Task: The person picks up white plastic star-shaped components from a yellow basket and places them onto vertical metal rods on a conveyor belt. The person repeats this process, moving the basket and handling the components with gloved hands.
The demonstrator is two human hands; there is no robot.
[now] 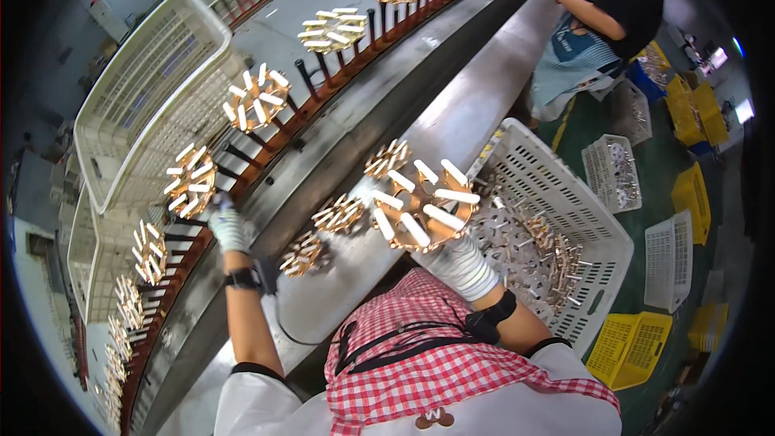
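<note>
While the right hand grips a round coppery disc by smooth steel, the left hand has fingers I cannot tell.

I have a grey metal worktop before me, slanting from the lower left of the frame to the top; near the centre, three copper-coloured clusters with pale-tipped prongs lie on it in a loose diagonal. Alongside, a curved reddish-brown track bears black posts, several carrying pronged discs. At right, white crates and yellow crates stand on the green floor.
</note>
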